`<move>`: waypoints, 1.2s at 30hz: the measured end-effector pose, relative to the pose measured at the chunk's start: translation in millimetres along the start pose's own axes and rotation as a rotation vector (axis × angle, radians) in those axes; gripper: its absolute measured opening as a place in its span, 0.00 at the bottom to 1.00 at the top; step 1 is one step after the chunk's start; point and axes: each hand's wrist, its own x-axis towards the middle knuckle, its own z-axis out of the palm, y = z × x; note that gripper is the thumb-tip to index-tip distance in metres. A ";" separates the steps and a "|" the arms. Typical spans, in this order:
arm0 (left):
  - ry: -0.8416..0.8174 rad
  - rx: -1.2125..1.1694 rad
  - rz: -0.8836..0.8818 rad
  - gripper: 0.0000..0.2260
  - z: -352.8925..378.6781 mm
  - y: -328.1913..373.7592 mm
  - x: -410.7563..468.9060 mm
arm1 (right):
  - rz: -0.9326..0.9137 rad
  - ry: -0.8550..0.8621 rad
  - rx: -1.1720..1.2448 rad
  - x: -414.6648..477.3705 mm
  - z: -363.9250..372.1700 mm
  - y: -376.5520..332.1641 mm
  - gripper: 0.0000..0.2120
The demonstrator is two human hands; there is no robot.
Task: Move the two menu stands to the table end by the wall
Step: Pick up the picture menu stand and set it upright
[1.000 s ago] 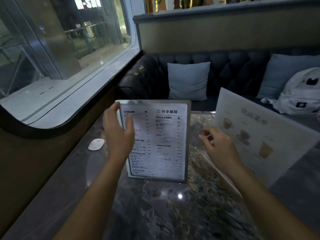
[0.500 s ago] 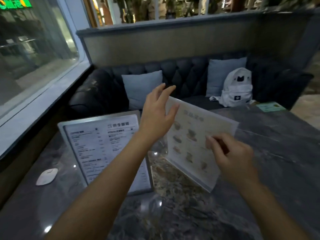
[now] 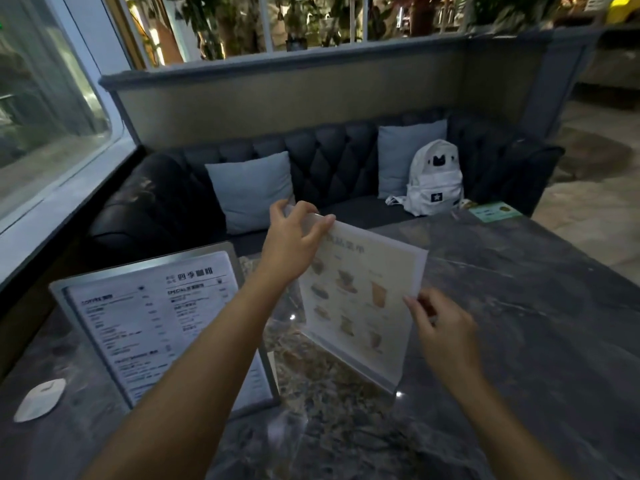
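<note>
— Hands on which stand?
— Left hand (image 3: 294,242) grips the picture menu stand's (image 3: 360,303) top corner; right hand (image 3: 441,332) pinches its right edge. It stands mid-bench (image 3: 519,323).
— And the other?
— Framed text menu stand (image 3: 156,323) stands untouched at left, near the window, beside a white puck (image 3: 40,398).

Both bare forearms are reaching forward from the bottom edge, the left one angling up toward one o'clock, the right one toward eleven o'clock. The left hand (image 3: 294,242) is sitting highest, back of the hand facing the camera, fingers curling over and pinching, thumb spread out at twelve o'clock. The right hand (image 3: 441,329) is hanging lower at four o'clock from the left, wrist straight, fingers bent inward toward ten o'clock, fingertips closing together.
</note>
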 end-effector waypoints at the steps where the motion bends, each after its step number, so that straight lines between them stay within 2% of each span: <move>1: 0.006 -0.005 -0.003 0.14 0.2 0.1 -0.1 | -0.008 0.018 -0.003 0.6 0.9 1.1 0.05; 6: 0.039 -0.013 -0.028 0.15 1.4 4.6 -5.7 | 0.022 0.038 0.042 10.3 3.7 12.6 0.04; 10: 0.071 0.084 -0.051 0.14 3.8 8.4 -16.1 | 0.095 0.040 0.094 23.3 4.2 22.0 0.03; 18: 0.047 0.185 -0.032 0.21 -8.3 2.1 -45.3 | 0.132 -0.122 0.112 52.6 2.9 37.0 0.04; 21: 0.103 0.062 -0.020 0.27 -11.0 -1.4 -56.7 | 0.159 -0.150 0.157 53.2 4.6 40.1 0.04; 24: 0.149 -0.149 -0.104 0.32 -8.5 -5.2 -67.5 | 0.198 -0.159 0.193 43.4 7.5 46.5 0.05; 28: 0.059 -0.214 -0.196 0.28 6.4 -22.8 -83.0 | 0.262 -0.200 0.234 22.6 12.5 60.1 0.06; 32: -0.008 -0.171 -0.241 0.18 20.3 -42.6 -103.2 | 0.318 -0.275 0.220 3.0 19.4 74.5 0.04; 36: -0.107 -0.075 -0.335 0.21 31.3 -63.8 -118.0 | 0.338 -0.373 0.138 -7.8 27.0 82.3 0.06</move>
